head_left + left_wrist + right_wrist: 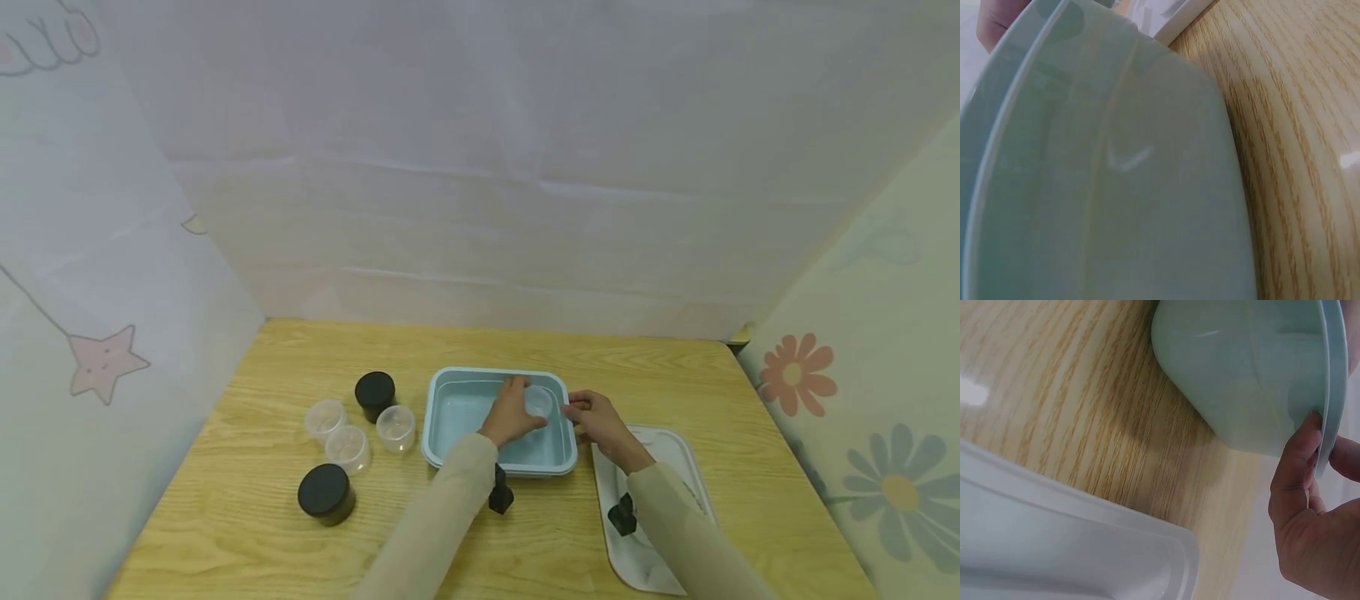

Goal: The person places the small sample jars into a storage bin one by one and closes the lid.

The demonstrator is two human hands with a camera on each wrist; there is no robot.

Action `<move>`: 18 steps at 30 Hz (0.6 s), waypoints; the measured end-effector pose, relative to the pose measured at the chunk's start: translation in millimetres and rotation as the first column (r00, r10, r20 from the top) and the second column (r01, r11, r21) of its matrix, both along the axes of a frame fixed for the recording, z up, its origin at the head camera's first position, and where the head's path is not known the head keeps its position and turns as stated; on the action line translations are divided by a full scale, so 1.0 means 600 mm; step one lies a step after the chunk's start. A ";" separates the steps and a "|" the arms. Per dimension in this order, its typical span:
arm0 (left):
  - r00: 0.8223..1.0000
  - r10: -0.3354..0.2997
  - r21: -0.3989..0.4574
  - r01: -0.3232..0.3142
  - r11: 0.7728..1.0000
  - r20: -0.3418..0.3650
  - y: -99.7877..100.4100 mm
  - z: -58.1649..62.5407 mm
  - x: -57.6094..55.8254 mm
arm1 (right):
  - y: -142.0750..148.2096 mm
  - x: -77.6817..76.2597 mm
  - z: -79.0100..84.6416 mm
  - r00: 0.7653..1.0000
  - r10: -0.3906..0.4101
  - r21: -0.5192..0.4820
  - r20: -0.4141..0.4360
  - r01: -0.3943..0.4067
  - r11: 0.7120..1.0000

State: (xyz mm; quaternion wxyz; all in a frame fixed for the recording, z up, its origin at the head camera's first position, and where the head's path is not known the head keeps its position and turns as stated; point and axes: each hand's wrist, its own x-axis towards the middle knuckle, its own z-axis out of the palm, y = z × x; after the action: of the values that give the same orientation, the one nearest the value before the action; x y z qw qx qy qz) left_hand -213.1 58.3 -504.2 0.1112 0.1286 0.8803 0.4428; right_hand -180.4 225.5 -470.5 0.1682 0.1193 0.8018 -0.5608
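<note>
A light-blue rectangular tub (457, 421) sits on the wooden table. Inside it, at the right end, is a clear plastic cup (537, 401). My left hand (512, 414) reaches over the tub's front and holds the cup, thumb on the near side and fingers on the far side. In the left wrist view only the outer wall of the tub (1166, 169) shows, so the cup is hidden there. The right hand (1316, 519) pinches the tub's right rim, with the thumb on one side and fingers on the other.
A white lid-like tray (607, 492) lies at the right, partly under the right forearm. Left of the tub stand several clear cups (348, 448), a black-lidded jar (375, 393) and another black-lidded jar (326, 493). Patterned cloth walls (480, 250) enclose the table.
</note>
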 end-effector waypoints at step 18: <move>1.000 -0.014 0.010 0.014 1.000 0.027 -0.023 0.034 0.009 | 0.003 -0.001 -0.005 1.000 0.012 0.021 -0.018 -0.012 1.000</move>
State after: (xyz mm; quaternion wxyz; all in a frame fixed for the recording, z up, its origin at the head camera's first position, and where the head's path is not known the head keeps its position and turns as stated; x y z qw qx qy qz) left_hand -207.5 44.4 -483.9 0.1253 0.1293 0.8756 0.4482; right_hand -181.2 227.3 -473.6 0.1631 0.1110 0.8099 -0.5524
